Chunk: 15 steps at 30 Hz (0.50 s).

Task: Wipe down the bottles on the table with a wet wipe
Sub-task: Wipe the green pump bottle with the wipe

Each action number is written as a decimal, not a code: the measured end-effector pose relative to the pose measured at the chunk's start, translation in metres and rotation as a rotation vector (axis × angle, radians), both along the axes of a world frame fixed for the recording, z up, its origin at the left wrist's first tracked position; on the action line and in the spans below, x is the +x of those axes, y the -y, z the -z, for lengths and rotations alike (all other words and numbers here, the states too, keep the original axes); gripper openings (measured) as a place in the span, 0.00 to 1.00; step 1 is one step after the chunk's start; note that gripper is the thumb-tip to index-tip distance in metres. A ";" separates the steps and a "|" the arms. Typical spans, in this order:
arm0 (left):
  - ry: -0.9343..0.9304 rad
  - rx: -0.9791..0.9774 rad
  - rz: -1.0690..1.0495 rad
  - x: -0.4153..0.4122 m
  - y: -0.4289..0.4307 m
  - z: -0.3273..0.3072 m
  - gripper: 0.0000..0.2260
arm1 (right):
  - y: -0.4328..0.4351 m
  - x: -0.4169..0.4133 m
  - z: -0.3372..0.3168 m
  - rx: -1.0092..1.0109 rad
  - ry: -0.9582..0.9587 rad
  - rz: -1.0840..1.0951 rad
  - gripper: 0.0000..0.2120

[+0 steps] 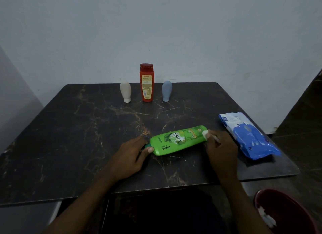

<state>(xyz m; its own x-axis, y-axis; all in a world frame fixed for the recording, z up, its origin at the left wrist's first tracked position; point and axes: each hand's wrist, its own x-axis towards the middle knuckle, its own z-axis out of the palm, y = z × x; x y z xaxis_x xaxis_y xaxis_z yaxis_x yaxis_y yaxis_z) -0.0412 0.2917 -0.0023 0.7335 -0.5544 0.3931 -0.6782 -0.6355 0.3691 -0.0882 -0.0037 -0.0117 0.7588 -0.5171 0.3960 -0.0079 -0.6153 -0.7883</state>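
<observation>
A green shampoo bottle [177, 140] lies on its side near the front of the dark marble table [87, 137]. My left hand [129, 158] grips its cap end, thumb on the bottle's side. My right hand [222, 151] holds a crumpled white wet wipe [206, 134] against the bottle's base end. At the back stand three bottles in a row: a white one [125, 92], a taller red-orange one [146, 83] and a grey-blue one [166, 90].
A blue and white pack of wet wipes [247, 135] lies at the table's right edge. A dark red bin [289, 214] with white used wipes in it stands on the floor at bottom right. A pale wall runs behind the table.
</observation>
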 end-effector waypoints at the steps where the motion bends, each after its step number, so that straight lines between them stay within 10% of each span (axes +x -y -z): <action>1: -0.003 -0.001 -0.001 0.000 0.000 0.000 0.07 | 0.002 0.001 0.000 0.025 -0.004 0.013 0.04; 15: -0.018 0.000 0.005 -0.001 -0.003 0.001 0.15 | -0.120 -0.030 -0.006 -0.371 0.070 -0.340 0.07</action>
<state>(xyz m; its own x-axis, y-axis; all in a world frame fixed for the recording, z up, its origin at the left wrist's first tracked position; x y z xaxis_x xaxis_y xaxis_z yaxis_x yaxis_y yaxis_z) -0.0420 0.2943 -0.0037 0.7379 -0.5581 0.3796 -0.6744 -0.6325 0.3810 -0.1184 0.1162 -0.0053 0.8252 -0.0601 0.5617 0.2865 -0.8124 -0.5079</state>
